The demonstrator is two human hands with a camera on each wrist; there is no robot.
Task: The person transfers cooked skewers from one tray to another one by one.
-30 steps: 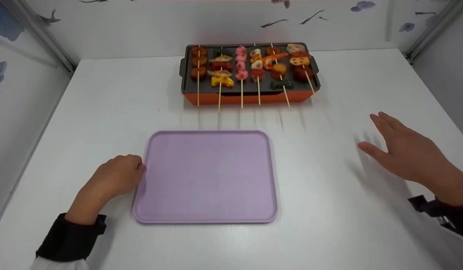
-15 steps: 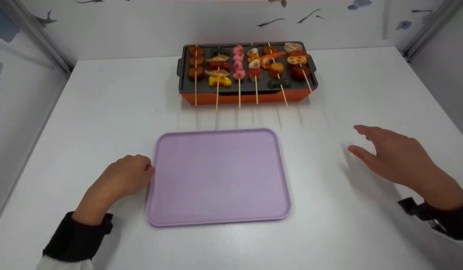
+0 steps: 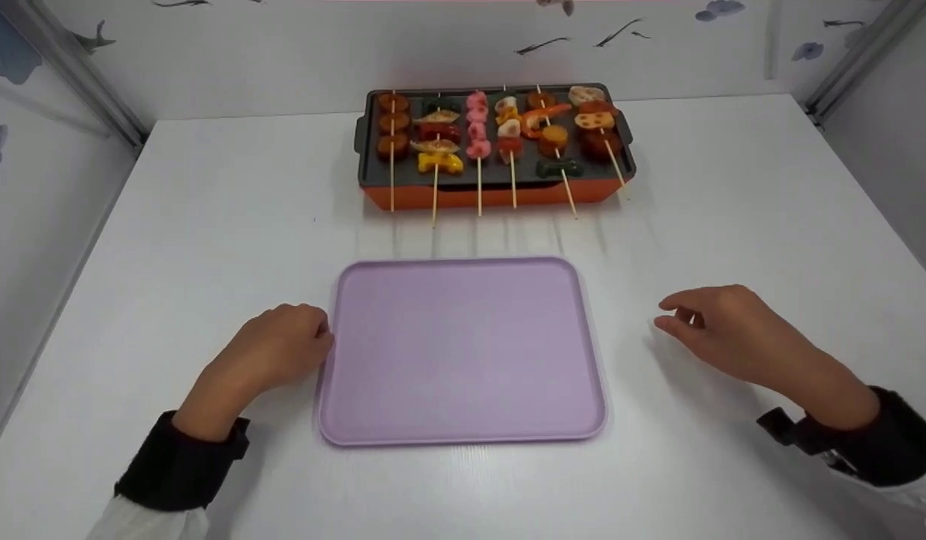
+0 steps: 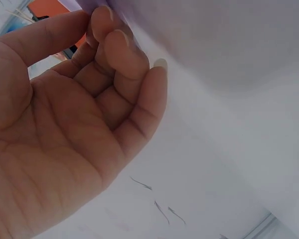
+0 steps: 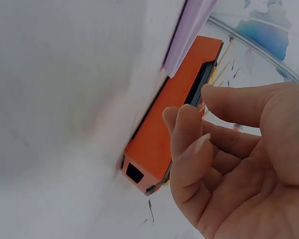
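Note:
A flat purple tray with a raised rim lies on the white table in the head view. At its left rim my left hand pinches the edge between thumb and curled fingers; in the left wrist view those fingertips meet the purple edge. My right hand hovers to the right of the tray, apart from it. Its thumb and fingers are loosely bent with a gap between them, and nothing is held. The right wrist view shows the tray's edge beyond the right fingers.
Behind the tray stands an orange toy grill with a dark top plate. Several food skewers lie across it, their sticks jutting over the front edge. A patterned wall rises behind the table.
My left hand and the tray have moved to the right, the tray tilting slightly and straightening again. My right hand has come left toward the tray, its spread fingers drawing closer together.

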